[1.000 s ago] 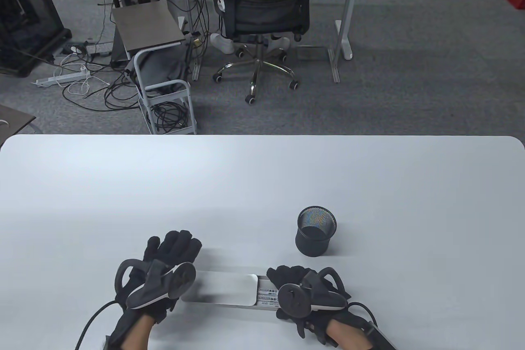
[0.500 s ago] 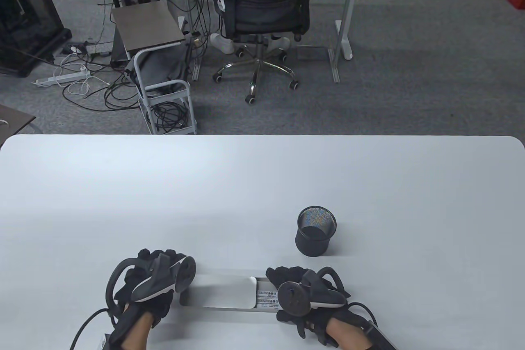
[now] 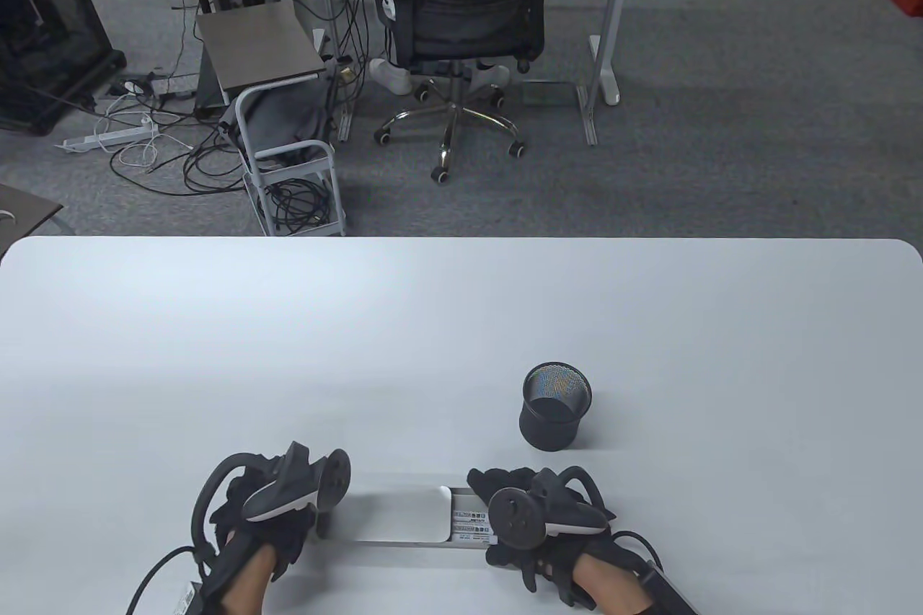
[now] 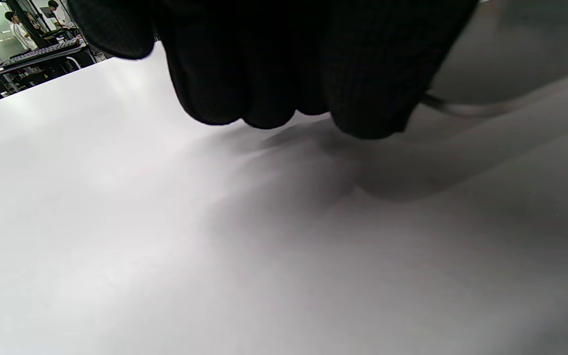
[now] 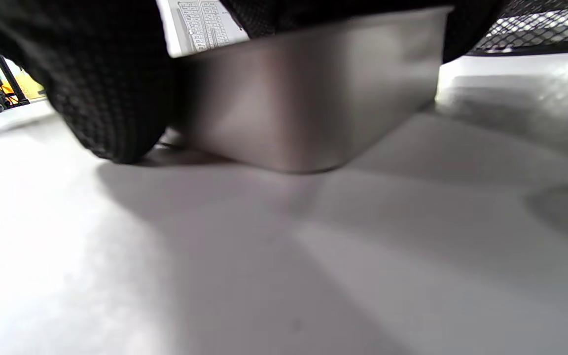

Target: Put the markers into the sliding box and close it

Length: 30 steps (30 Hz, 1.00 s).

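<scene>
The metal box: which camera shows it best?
The table view: the box lies whole between both hands, its lid nearly shut. The right wrist view shows only one end wall, gripped by the right hand. The left wrist view shows none.

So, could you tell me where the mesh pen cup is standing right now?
In the table view the mesh pen cup stands upright on the white table, right of centre, just beyond the right hand and apart from it.

White table (image 3: 461, 312) (box (image 3: 404, 515), mesh cup (image 3: 554, 407))
</scene>
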Motion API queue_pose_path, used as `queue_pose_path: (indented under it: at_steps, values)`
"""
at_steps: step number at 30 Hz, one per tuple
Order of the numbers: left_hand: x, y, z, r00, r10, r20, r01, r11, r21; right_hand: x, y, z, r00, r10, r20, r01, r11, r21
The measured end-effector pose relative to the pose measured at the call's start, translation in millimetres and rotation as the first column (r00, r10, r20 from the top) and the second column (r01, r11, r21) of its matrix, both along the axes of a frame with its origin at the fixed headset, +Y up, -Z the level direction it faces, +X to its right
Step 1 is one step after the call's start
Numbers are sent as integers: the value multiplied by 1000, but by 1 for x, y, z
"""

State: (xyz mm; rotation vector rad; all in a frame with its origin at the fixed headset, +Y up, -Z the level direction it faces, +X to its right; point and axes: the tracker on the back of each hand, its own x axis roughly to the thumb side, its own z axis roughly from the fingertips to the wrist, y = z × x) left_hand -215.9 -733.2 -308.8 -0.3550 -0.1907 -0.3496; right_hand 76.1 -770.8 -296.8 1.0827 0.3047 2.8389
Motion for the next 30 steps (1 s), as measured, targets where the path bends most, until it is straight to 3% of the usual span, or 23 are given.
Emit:
queue_pose_path:
  at_steps: [30]
  values:
    - [16,-6,0,996,35,86,-35,999,5,4,-3,-9,998,-56,6,57,994,-94]
